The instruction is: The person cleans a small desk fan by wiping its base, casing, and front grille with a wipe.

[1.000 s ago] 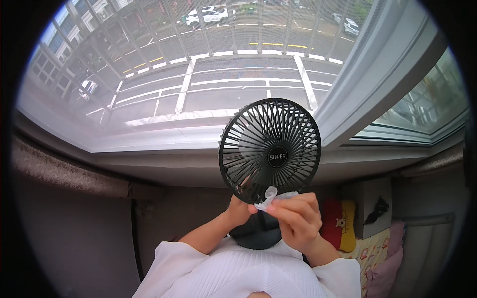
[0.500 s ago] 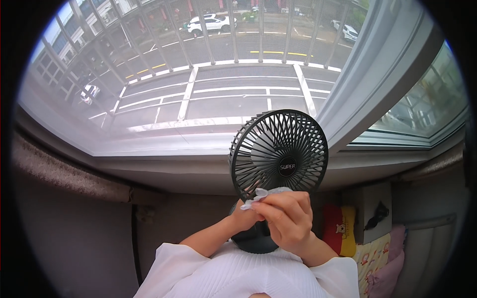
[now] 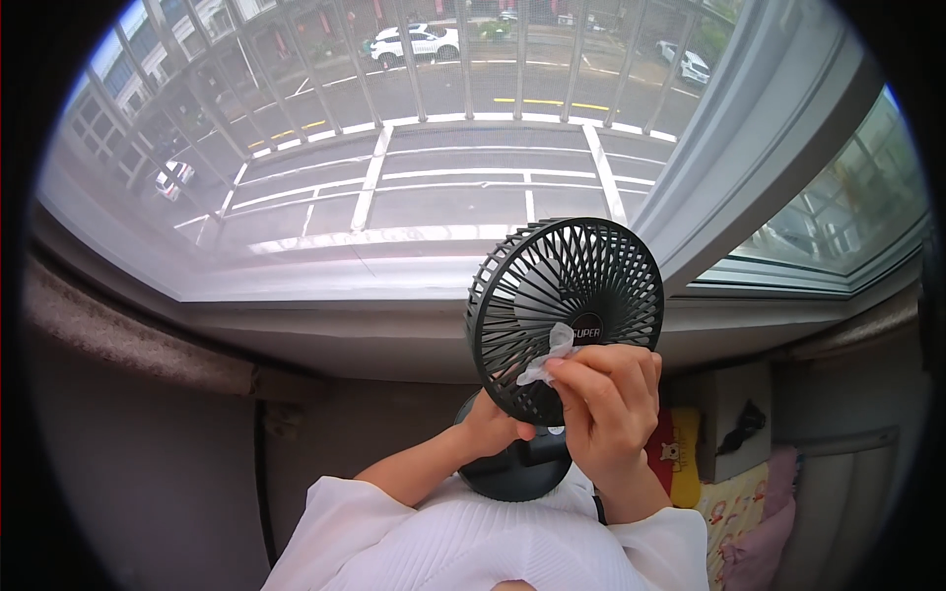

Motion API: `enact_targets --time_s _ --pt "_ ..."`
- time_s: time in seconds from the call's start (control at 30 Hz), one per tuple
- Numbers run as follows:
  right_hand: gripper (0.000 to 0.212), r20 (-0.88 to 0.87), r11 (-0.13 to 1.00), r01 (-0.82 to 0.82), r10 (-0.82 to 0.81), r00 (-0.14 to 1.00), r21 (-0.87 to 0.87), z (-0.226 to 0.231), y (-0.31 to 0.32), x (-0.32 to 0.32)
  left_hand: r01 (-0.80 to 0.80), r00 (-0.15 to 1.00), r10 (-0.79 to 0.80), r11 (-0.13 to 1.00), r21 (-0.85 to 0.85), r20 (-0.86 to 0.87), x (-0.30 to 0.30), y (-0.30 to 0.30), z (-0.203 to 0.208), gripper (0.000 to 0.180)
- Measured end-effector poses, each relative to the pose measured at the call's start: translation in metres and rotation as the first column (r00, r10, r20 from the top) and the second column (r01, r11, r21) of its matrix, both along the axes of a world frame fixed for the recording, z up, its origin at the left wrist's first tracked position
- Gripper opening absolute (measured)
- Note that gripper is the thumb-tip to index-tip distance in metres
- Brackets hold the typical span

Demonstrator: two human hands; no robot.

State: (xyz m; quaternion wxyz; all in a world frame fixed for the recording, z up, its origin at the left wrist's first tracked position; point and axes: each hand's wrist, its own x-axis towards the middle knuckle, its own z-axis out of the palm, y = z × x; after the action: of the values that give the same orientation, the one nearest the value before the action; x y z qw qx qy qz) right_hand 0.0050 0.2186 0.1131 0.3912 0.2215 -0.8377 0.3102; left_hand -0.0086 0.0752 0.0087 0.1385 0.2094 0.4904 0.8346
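A small dark green desk fan (image 3: 621, 266) with a round slatted guard stands upright in front of my chest. Its dark round base (image 3: 512, 471) shows below, close to my white top. My left hand (image 3: 491, 427) is closed round the fan at the lower left, under the guard; part of its grip is hidden behind the fan. With thumb and fingers, my right hand (image 3: 613, 399) pinches a crumpled white tissue (image 3: 560, 345) in front of the lower guard, partly covering the hub. Whether the tissue presses on the slats I cannot tell.
Beyond the fan is a window with a pale sill (image 3: 394, 281) and metal bars, overlooking a street with parked cars. A grey box (image 3: 741, 414) with a black object, a red and yellow cloth item (image 3: 680, 458) and pink fabric (image 3: 757, 537) lie at the right.
My right hand has moved up and to the right with the tissue, onto the front of the guard. The fan's head has shifted slightly right and turned. My left hand stays low at the fan.
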Motion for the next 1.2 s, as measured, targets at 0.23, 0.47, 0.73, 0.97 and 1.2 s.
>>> enact_targets --time_s 0.23,0.47,0.73,0.97,1.2 --pt "0.023 -0.066 0.996 0.006 -0.012 0.998 -0.091 0.013 -0.002 0.002 0.096 0.990 -0.098 0.995 -0.023 -0.099 -0.002 0.003 -0.005 0.098" --pt "0.021 -0.014 0.994 0.001 0.000 1.000 0.113 0.014 -0.028 0.012 -0.010 0.962 -0.014 0.996 -0.087 -0.272 -0.001 0.006 -0.019 0.073" --pt "0.024 -0.041 0.992 0.071 -0.067 0.997 0.103 0.017 -0.014 0.002 0.061 0.993 -0.069 0.994 -0.087 -0.095 -0.001 -0.001 -0.004 0.068" --pt "0.018 0.012 0.996 -0.066 0.065 0.998 0.066 0.025 -0.018 0.004 0.000 0.953 -0.074 0.969 -0.247 -0.292 -0.005 0.005 0.002 0.071" --pt "0.027 -0.026 0.992 -0.013 0.016 1.000 0.125 0.021 -0.015 0.006 -0.018 0.940 -0.048 0.982 -0.188 -0.338 -0.005 0.010 0.006 0.062"
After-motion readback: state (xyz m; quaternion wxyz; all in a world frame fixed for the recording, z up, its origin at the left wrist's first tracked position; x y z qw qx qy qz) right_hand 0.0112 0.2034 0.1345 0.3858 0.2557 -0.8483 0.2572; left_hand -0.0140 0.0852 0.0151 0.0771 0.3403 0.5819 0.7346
